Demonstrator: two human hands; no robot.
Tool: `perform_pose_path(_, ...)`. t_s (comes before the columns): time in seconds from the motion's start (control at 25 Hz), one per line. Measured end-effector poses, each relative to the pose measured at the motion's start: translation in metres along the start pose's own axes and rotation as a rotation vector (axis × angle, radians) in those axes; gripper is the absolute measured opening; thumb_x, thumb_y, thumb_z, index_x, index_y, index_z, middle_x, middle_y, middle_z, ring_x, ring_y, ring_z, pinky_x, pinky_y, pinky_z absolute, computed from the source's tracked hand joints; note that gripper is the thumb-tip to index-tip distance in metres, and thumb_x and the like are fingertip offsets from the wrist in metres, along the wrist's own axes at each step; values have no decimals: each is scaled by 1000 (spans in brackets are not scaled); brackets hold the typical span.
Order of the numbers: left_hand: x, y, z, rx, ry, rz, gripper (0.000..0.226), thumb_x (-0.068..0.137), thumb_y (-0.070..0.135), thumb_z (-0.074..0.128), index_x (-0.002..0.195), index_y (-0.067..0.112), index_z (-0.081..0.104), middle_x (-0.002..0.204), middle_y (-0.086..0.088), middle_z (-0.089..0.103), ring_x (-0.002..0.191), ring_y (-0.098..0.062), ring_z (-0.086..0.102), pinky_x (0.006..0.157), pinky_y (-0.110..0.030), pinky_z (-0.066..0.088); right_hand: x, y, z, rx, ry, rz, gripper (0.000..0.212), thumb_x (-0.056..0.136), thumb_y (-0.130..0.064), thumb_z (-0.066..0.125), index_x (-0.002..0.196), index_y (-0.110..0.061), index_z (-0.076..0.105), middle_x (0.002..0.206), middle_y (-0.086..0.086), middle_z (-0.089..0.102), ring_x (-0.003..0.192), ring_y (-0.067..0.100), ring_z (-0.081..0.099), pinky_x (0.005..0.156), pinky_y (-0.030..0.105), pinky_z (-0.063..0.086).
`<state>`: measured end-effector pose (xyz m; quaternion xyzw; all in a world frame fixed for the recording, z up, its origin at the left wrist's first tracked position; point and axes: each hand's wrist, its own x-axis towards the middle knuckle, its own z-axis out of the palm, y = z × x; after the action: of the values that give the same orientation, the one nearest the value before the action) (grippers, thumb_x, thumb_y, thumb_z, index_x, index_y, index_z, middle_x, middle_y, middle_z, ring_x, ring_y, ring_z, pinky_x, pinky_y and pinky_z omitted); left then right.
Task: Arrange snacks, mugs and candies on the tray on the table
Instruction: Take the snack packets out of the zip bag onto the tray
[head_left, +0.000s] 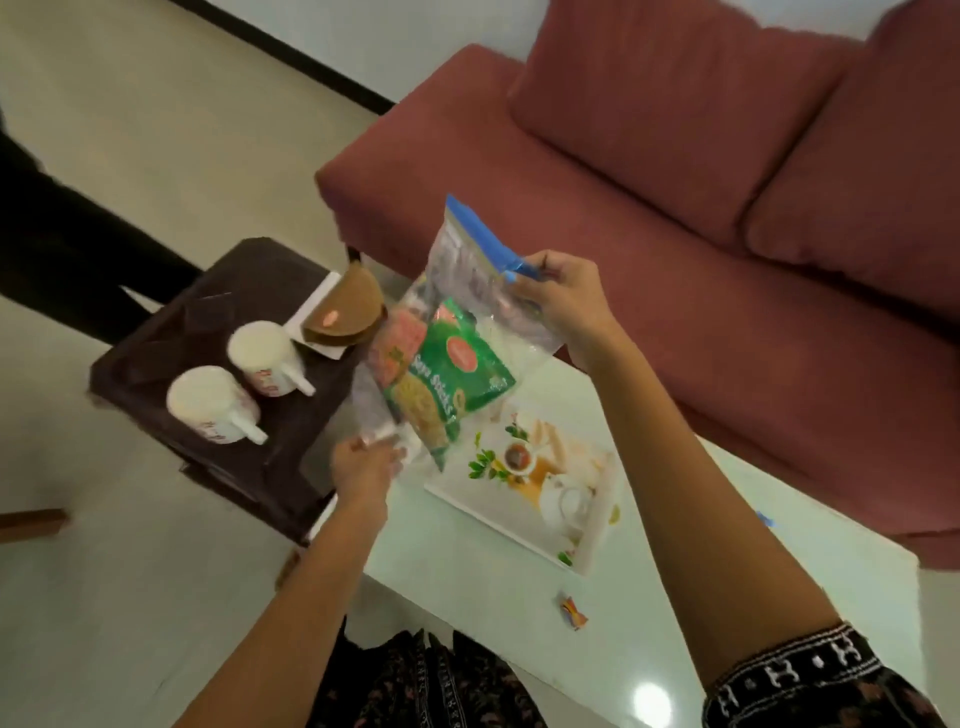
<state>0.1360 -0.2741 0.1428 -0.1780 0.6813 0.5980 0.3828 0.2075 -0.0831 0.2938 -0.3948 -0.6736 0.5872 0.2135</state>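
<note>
- Head view, looking down over a white bench (675, 597) with a red sofa (727, 208) behind it.
- Clear zip bag (467, 291) with blue seal strip held up in the air above the bench's left end, tilted, seal end uppermost.
- Right hand (563, 306) closed on the bag's upper corner at the blue strip, fingers pinched round it.
- Left hand (363, 462) gripping the bag's lower end, fingers curled into the plastic; detail blurred there.
- Hands well apart, one at each end of the bag.
- Inside the bag: green snack packet (452, 389) with yellow lettering, and a red-orange packet (397, 343) just behind it.
- Tray (597, 535), white with a printed teacup-and-leaves picture, flat on the bench, below the bag and between the two forearms; nothing seen standing on it.
- Small wrapped candy (571, 613) lying alone on the bench, near the tray's near corner, apart from it.
- Dark brown stool (218, 322) beside the bench's left end.
- On the stool: two white mugs, near one (208, 405) and far one (265, 353), upright, handles pointing right, close together.
- Beyond the mugs, a brown half-round box (348, 312) resting on a white plate or card (317, 306), partly hidden by the bag.
- Patterned dark sleeve (810, 670) on the right arm at lower right.
</note>
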Motion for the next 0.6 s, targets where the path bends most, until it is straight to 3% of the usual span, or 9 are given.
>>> perform_pose_path(0.04,-20,-19,12,54,-70,-73,30,82,-2,59,111,3,51,73,-12,54,41,-11,52,41,-19,40,-20,5,-19,6,15,17,18,84,0,64,71,-12,59,53,-7,63,44,0,59,44,17,49)
perform_pose_path(0.12,-51,-45,34,206,-145,-113,22,85,4,57,107,2,54,73,-11,52,52,-18,47,49,-25,39,-54,17,-47,52,38,58,18,85,-1,63,72,-12,59,58,-1,68,48,7,63,46,20,51)
perform_pose_path(0.2,-82,-49,56,271,-183,-9,11,89,13,54,89,4,61,74,-8,50,70,-24,47,64,-33,40,-85,32,-67,67,85,90,15,84,-2,64,73,-11,60,76,18,68,61,21,64,56,31,53)
perform_pose_path(0.24,-97,-45,70,272,-229,69,17,91,19,53,79,8,60,72,-5,53,74,-26,50,70,-37,43,-98,39,-77,37,123,96,11,82,-3,66,75,-11,62,82,25,67,68,26,63,63,39,54)
perform_pose_path(0.32,-123,-28,95,250,-367,198,26,92,33,50,75,15,59,73,-4,62,73,-26,61,75,-39,51,-118,54,-85,-95,186,69,3,80,-6,67,78,-8,68,84,25,69,72,30,63,72,49,53)
perform_pose_path(0.44,-152,-8,132,352,-545,332,29,85,45,57,82,17,66,82,-7,71,78,-22,70,67,-32,58,-144,73,-84,-392,276,-21,11,81,-12,62,85,-13,73,80,6,73,70,21,64,66,29,50)
perform_pose_path(0.52,-160,-6,147,520,-517,409,25,84,33,61,82,9,67,85,-12,70,78,-26,69,68,-38,60,-158,79,-82,-505,311,-39,17,83,-14,58,89,-18,74,82,0,75,69,14,63,63,19,44)
perform_pose_path(0.6,-162,-8,153,617,-452,454,20,87,16,52,74,5,62,75,-15,62,72,-28,61,71,-42,58,-168,84,-83,-464,293,-17,14,83,-19,60,86,-19,74,81,-1,75,65,8,63,64,16,46)
